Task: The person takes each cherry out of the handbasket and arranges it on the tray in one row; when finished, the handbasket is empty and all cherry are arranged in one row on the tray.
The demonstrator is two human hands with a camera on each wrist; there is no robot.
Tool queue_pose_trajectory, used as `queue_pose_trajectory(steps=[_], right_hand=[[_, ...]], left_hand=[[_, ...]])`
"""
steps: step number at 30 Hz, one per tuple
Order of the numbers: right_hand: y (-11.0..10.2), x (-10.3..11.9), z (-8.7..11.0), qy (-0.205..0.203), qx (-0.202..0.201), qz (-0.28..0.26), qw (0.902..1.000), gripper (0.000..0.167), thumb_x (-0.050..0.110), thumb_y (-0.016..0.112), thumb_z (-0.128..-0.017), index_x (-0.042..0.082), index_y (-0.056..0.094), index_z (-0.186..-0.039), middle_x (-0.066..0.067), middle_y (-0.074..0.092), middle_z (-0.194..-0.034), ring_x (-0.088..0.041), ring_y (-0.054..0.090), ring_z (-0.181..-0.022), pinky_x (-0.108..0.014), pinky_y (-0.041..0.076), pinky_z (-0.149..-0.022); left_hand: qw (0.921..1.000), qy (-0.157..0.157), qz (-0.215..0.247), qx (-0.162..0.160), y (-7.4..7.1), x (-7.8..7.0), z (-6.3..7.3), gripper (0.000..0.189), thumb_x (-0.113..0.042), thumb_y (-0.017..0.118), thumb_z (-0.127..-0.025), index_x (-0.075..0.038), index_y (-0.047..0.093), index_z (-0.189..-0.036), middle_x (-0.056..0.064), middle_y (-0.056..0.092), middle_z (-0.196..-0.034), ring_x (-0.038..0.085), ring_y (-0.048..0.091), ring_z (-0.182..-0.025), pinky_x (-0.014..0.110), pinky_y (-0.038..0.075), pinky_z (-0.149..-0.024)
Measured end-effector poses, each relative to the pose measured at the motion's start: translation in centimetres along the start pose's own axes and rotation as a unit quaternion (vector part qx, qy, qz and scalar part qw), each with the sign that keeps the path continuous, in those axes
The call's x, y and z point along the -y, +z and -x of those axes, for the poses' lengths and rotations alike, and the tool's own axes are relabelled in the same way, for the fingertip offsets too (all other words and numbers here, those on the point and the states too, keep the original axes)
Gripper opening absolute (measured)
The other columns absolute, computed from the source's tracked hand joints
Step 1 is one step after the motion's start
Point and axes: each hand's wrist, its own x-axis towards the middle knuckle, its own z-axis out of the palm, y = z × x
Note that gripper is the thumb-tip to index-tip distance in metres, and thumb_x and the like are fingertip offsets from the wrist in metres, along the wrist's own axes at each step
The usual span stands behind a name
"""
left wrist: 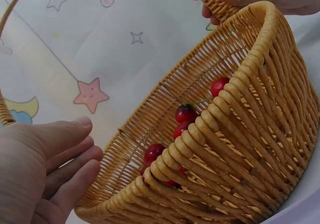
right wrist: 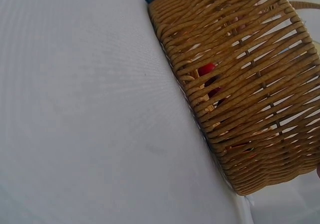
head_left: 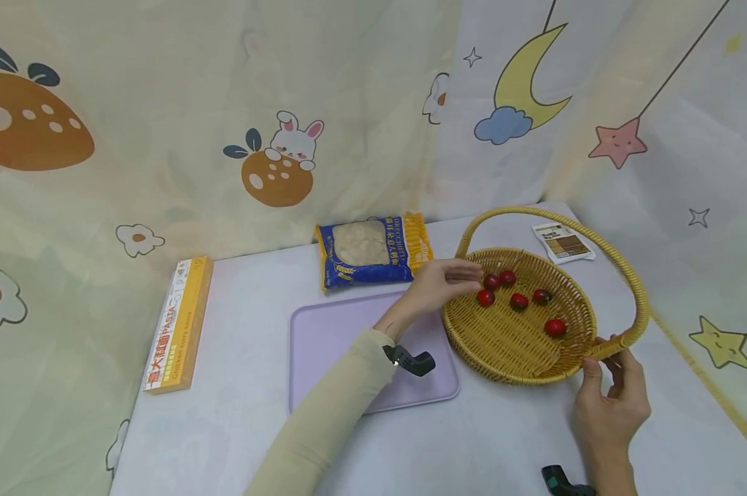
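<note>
A round wicker basket (head_left: 522, 351) with a tall arched handle stands on the right side of the table. Several dark red cherries (head_left: 518, 302) lie spread inside it. My right hand (head_left: 615, 403) grips the near right foot of the handle, thumb on top and fingers curled beneath, as the left wrist view also shows. At the opposite rim, my left hand (head_left: 443, 284) is held with loosely extended fingers and nothing in it, its fingertips overlapping the basket's edge. In the right wrist view the woven wall (right wrist: 240, 83) fills the right half, with red fruit showing through the gaps.
A lilac tray (head_left: 330, 358) lies left of the basket, partly under my left forearm. Behind it rests a blue and yellow pasta bag (head_left: 363, 251). A yellow pasta box (head_left: 177, 324) lies at the far left, and a small white-brown packet (head_left: 564, 242) behind the basket.
</note>
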Motion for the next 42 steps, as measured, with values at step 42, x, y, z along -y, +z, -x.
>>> queue_pose_trajectory(steps=[42], right_hand=[[-0.5,-2.0,0.3,-0.012,0.013,0.016,0.9997,0.044,-0.013,0.073,-0.090,-0.009,0.064,-0.132,-0.018,0.070,-0.123,-0.006,0.065,-0.115,-0.016,0.051,-0.103]], left_hand=[[0.8952,0.040,-0.424,0.131,4.2,-0.1,-4.5,0.017,-0.020,0.075,-0.098,-0.016,0.079,-0.114,-0.007,0.076,-0.108,0.004,0.066,-0.097,0.018,0.051,-0.085]])
